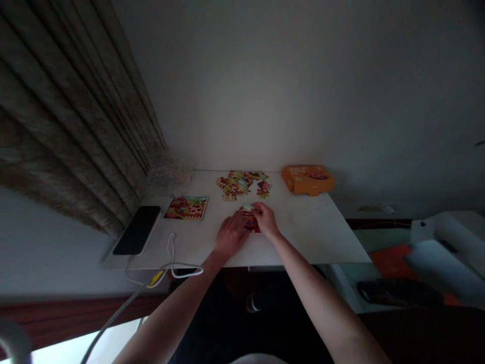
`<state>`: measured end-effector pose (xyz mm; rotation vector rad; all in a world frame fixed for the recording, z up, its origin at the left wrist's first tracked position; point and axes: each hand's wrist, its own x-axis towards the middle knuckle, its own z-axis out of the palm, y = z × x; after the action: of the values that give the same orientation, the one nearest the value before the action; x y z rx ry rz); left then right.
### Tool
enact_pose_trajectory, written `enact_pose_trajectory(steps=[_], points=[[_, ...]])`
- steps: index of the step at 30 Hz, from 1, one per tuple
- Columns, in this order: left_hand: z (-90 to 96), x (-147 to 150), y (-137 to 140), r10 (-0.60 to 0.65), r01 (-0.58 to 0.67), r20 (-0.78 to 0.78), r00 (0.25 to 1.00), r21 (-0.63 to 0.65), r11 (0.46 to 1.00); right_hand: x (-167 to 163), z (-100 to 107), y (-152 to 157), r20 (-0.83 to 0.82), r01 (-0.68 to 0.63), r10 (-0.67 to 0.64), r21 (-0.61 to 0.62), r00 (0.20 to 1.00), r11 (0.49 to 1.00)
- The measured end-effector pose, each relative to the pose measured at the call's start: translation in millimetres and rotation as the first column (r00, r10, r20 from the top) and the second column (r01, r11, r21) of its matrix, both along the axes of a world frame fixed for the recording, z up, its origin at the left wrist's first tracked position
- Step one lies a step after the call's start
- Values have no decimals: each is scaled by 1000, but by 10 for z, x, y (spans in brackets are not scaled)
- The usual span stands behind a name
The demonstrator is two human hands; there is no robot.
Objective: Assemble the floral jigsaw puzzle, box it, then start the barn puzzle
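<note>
A small joined section of a red jigsaw puzzle (254,226) lies on the white table between my hands. My left hand (230,233) rests on its left side, fingers stretched out and lying over it. At the upper edge of the section, my right hand (266,219) pinches a pale green and white puzzle piece (247,207). Whether this piece touches the section is hard to tell in the dim light. Farther back sits a heap of loose puzzle pieces (237,184), with a few more pieces (264,188) just right of it.
A farm picture card (186,208) and a black phone (138,230) lie on the left, with a white cable (172,255) near the front edge. An orange box (308,179) stands back right. Bubble wrap (168,174) sits by the curtain (76,101); a wall closes the back.
</note>
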<state>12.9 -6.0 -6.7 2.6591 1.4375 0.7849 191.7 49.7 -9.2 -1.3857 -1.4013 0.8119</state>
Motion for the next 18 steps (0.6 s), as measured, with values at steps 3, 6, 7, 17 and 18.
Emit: enact_pose_trajectory(steps=[3, 6, 7, 17, 18], points=[[-14, 33, 6, 2, -4, -36, 999, -57, 998, 15, 11, 221, 103, -51, 50, 2, 993, 999], [-25, 30, 14, -2, -1, -29, 1000, -98, 995, -17, 17, 406, 201, -116, 119, -26, 972, 993], [-25, 26, 14, -2, 0, -21, 1000, -103, 995, -34, 18, 458, 230, -137, 141, -34, 963, 990], [5, 33, 3, 11, -10, 5, 1000, -123, 992, -161, -41, 662, 426, -169, 181, -67, 887, 983], [3, 35, 4, 12, -12, 0, 1000, -121, 993, -160, -45, 652, 434, -170, 182, -65, 882, 983]])
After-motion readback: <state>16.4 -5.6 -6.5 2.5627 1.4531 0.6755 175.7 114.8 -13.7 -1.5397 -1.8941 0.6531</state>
